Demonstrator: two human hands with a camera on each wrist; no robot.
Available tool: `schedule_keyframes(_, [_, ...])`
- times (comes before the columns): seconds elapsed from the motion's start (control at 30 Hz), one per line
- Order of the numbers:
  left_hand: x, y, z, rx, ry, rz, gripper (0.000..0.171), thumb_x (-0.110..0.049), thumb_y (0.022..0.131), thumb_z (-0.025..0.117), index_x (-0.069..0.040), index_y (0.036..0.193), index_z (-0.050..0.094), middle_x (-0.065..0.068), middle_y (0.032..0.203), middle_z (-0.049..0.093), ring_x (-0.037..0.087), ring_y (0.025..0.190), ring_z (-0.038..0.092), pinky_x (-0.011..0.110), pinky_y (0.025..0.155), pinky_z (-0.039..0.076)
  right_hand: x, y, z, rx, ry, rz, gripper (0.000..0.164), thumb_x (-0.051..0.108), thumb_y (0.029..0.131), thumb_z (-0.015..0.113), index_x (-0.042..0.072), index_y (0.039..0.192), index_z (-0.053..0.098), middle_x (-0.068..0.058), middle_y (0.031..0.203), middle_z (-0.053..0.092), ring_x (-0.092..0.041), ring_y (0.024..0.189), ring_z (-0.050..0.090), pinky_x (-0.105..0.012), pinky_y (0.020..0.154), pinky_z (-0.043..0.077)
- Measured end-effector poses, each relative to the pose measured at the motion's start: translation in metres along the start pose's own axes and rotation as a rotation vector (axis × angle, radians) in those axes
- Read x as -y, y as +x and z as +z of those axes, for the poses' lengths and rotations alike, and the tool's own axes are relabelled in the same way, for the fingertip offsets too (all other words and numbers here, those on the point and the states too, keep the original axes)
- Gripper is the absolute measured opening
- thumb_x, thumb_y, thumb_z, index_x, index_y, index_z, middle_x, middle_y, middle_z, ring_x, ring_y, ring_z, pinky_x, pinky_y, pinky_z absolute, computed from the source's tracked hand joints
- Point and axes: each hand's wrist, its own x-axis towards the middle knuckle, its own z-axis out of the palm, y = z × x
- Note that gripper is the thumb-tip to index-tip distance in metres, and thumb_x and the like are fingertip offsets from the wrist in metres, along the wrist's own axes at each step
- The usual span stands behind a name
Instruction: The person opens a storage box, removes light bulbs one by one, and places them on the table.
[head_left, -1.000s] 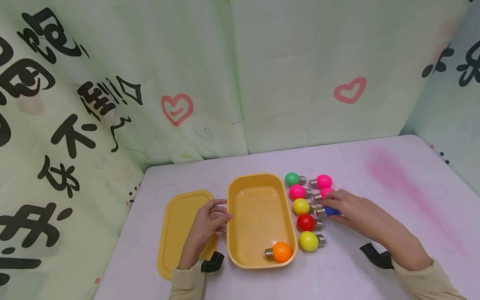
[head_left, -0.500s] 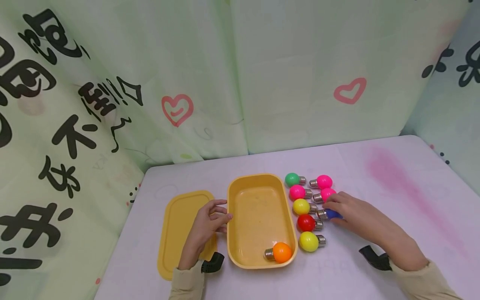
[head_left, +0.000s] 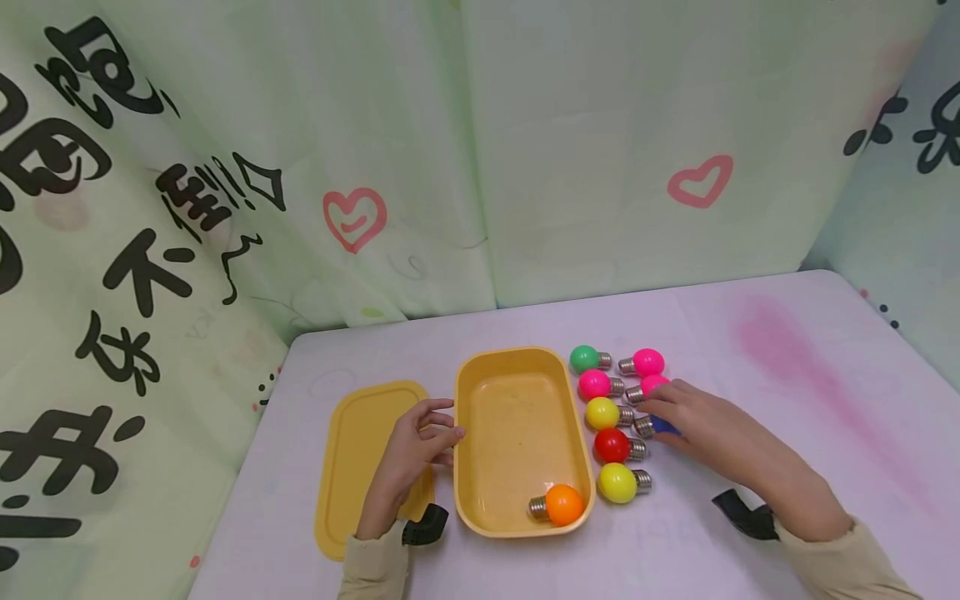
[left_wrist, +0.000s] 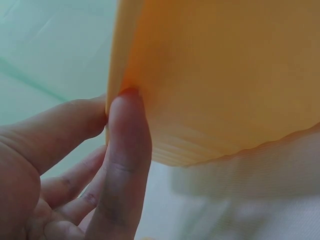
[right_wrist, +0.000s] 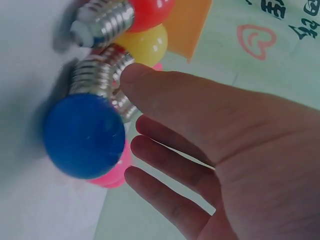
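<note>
A yellow plastic box (head_left: 522, 433), open at the top, stands mid-table with an orange bulb (head_left: 564, 505) lying inside its near right corner. My left hand (head_left: 420, 450) pinches the box's left rim between thumb and finger, as the left wrist view shows. Over a blue light bulb (right_wrist: 85, 136) on the table hovers my right hand (head_left: 712, 429), its fingers loosely bent and apart. In the right wrist view the thumb (right_wrist: 165, 92) is close to that bulb's metal base; whether they touch I cannot tell.
A column of bulbs runs along the box's right side: green (head_left: 584, 359), pink (head_left: 594, 383), yellow (head_left: 602, 413), red (head_left: 612, 445) and another yellow bulb (head_left: 617, 483). Further pink bulbs (head_left: 648, 362) lie beyond the right hand. The yellow lid (head_left: 360, 467) lies left of the box.
The blue bulb's base has shifted slightly to the right, away from the yellow bulb. My right hand has moved only a little; the left hand and box stay put.
</note>
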Motion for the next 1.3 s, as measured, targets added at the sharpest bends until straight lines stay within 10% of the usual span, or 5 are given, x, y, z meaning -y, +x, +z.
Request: schedule_keyframes(1.3, [0.001, 0.000, 0.000, 0.004, -0.022, 0.005, 0.049, -0.012, 0.089, 0.075, -0.006, 0.134, 0.056, 0.011, 0.103, 0.061, 0.019, 0.072, 0.065, 0.032, 0.063, 0.061, 0.077, 0.029, 0.001, 0.032, 0.085, -0.297, 0.036, 0.026, 0.087, 0.077, 0.008, 0.117, 0.070, -0.004, 0.114, 0.067, -0.021, 0.108, 0.062, -0.036, 0.090, 0.058])
